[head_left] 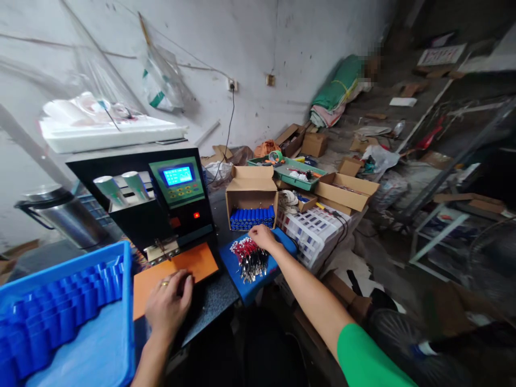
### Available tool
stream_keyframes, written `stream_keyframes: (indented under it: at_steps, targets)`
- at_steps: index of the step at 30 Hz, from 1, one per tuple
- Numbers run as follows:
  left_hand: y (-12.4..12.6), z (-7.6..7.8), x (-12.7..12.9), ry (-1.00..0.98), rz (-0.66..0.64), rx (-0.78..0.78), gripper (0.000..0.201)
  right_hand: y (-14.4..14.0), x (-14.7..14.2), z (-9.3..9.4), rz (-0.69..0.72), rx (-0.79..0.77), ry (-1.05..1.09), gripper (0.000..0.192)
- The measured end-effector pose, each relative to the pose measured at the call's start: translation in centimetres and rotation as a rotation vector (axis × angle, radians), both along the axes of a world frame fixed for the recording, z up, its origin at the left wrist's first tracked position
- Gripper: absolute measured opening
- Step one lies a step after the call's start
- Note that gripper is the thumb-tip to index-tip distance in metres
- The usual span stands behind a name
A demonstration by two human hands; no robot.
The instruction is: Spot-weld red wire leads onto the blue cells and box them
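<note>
On blue mat [232, 270], wires [252, 260] fore-and-aft, silver ends [249, 277] nearest

Soft, diffuse light greys the far wall [250, 48], while the far right sinks into gloom and deep shadow fills the space below the near edge of the table [213, 306]. A display screen [178, 175] glows bright blue and a red lamp [196, 215] shines beneath it. The wires [250, 259] are fairly crisp, but wide-angle distortion stretches the blue tray [128, 301] at near left, blur softens the fan [391, 333] at near right, and pixelation covers a patch beside the green sack [338, 83].
</note>
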State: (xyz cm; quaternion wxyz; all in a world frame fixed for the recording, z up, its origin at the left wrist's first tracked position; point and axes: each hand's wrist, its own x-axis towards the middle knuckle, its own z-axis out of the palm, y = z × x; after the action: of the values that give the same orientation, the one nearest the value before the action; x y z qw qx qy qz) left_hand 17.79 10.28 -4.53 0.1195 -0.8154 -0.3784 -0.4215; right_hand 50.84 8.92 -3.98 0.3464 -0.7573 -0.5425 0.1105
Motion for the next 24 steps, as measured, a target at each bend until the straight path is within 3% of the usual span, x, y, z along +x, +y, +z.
stream_keyframes:
  at_steps: [5,9,16,20,24]
  targets:
    - [-0.1,0.0,-0.1,-0.001,0.011,-0.023,0.022,2.0,-1.1,1.5,-0.05,-0.248,-0.057,0.013]
    - [-0.2,0.0,0.0,-0.005,0.008,-0.008,0.021,2.3,-1.5,1.4,-0.067,-0.286,-0.043,0.015]
    - [-0.2,-0.1,0.0,0.002,0.004,0.024,0.02,1.7,0.4,0.6,-0.103,0.109,0.397,0.014]
    - [-0.2,0.0,0.0,-0.011,-0.004,0.017,0.02,0.7,1.8,1.8,-0.116,0.3,0.74,0.027]
    - [-0.1,0.2,-0.1,-0.037,-0.013,-0.036,0.023,-0.8,1.3,3.7,-0.037,0.515,1.076,0.033]
